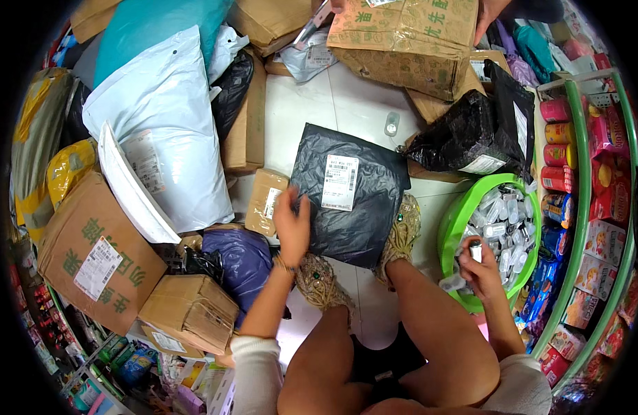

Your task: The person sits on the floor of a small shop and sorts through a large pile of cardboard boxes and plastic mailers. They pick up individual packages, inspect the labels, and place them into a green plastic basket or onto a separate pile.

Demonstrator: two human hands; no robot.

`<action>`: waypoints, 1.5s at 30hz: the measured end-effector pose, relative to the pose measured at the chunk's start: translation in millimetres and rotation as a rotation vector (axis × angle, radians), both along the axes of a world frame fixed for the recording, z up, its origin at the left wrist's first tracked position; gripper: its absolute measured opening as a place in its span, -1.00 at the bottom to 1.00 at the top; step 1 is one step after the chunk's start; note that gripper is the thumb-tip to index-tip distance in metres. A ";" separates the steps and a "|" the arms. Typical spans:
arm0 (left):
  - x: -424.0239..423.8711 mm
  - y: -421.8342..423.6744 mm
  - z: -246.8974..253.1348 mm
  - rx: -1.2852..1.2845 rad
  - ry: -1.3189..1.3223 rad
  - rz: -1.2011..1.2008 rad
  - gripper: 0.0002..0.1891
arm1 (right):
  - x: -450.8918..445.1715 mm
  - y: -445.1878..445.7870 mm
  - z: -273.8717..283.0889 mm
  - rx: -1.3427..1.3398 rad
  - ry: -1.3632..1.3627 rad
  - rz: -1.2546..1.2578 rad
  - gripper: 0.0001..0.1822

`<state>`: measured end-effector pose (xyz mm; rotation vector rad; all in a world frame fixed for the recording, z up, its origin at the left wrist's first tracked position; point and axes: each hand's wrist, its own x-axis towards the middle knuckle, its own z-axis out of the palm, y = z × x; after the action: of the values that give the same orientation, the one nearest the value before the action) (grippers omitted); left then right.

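A black plastic mailer bag (360, 233) with a white printed label (339, 183) lies on the floor between my feet. My left hand (293, 220) is over its left edge, fingers apart and holding nothing; whether it touches the bag is unclear. Beside that hand sits a small taped cardboard box (262, 194) with its own label. My right hand (479, 264) grips a small cylindrical object (475, 252), white with a dark end, over a bright green basket (446, 228). Many small clear plastic containers (498, 220) fill this basket.
Cartons (101, 259), a large white mailer (168, 104) and a purple bag (233, 259) crowd the left. Another person's hand (487, 15) is by a big cardboard box (402, 46). Another black parcel (454, 135) lies right, near a green-edged snack shelf (583, 207). One clear container (391, 124) rests on the tiles.
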<state>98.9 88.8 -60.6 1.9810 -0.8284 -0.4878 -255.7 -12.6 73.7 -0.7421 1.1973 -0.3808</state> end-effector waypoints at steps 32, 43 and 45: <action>41.9 -76.5 -60.1 0.079 0.720 0.118 -0.62 | 71.7 19.7 -42.8 -0.343 0.023 0.398 -0.76; 42.5 -77.8 -41.0 0.107 0.748 0.133 -0.51 | 74.0 19.6 -42.5 -0.239 0.145 0.276 -0.79; 42.6 -78.0 -30.7 0.099 0.788 0.144 -0.46 | 73.0 21.1 -48.7 -0.304 0.183 0.305 -0.80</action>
<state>141.5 10.7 -91.3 1.6953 -0.1663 -1.1355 -182.7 8.5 25.0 -1.2272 1.1858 -0.2459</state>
